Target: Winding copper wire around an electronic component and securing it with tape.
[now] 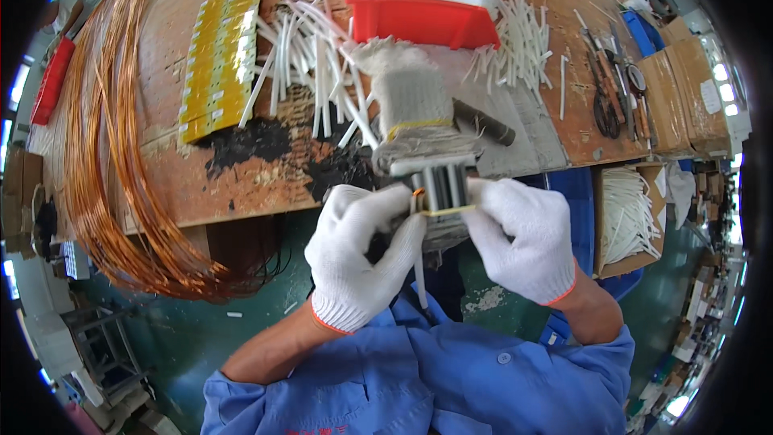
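The left hand (354, 254) and the right hand (523, 238) both wore white gloves. Together they held a small grey metal block (439, 185) with slots in it, right at the near edge of the worn brown table (241, 185). The left fingers were curled and pinched a thin white tube (419, 262) against the block's left side, near a bit of orange wire. The right fingers were pressed together around the block's right side, keeping it from sliding.

To do this well, I think the right hand should have held the block very tight, while the left hand pushed the tube in straight and slow. A bent tube might have popped out or torn.

Just behind the block stood a lumpy bundle wrapped in white cloth (407, 89), touching it or nearly so. Loose white tubes (310, 56) lay all around that. A red bin (423, 8) with more tubes sat further back. Big loops of copper wire (105, 185) hung over the table's left edge. Yellow strips (219, 60) lay in a row. Scissors and tools (612, 89) were well off to the right.

The best open room was toward the body, off the table edge. Pushing forward would have bumped the bundle
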Motion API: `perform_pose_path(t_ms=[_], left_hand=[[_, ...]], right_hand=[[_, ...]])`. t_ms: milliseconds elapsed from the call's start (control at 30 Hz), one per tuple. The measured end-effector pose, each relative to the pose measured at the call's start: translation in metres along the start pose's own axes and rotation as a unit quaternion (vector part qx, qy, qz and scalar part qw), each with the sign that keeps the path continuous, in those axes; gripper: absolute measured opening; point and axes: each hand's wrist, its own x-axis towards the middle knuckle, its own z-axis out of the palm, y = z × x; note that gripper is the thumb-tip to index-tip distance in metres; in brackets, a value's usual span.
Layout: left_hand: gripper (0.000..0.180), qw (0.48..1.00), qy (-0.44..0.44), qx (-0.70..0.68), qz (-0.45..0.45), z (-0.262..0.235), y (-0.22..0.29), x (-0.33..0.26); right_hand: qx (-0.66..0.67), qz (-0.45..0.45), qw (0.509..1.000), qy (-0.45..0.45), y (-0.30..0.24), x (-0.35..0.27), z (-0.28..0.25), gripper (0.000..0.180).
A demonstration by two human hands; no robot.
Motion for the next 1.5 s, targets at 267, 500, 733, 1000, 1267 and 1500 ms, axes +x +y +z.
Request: perform_pose_path(t_ms=[267,500,733,1000,1267,1500], left_hand=[[0.043,0.999,0.007,-0.054,0.003,0.012,-0.014,-0.011],[0.059,0.999,-0.017,-0.04,0.006,0.01,-0.008,-0.014],[0.066,0.999,-0.032,-0.034,0.005,0.01,-0.011,-0.019],[0.063,0.998,0.003,-0.057,-0.012,0.02,-0.012,-0.025],[0.059,0.998,0.014,-0.053,0.01,0.025,-0.012,-0.024],[0.059,0.997,0.021,-0.075,0.01,0.026,-0.018,-0.028]], right_hand=[[0.21,0.145,0.96,-0.117,0.052,0.046,-0.052,0.015],[0.186,0.346,0.91,0.135,0.185,0.143,-0.027,0.028],[0.241,0.358,0.887,0.166,0.222,0.154,-0.006,0.023],[0.343,0.346,0.829,0.276,0.215,0.124,-0.045,0.01],[0.343,0.344,0.845,0.223,0.247,0.132,-0.024,0.02],[-0.124,0.193,0.928,0.293,0.164,0.087,-0.075,0.037]])
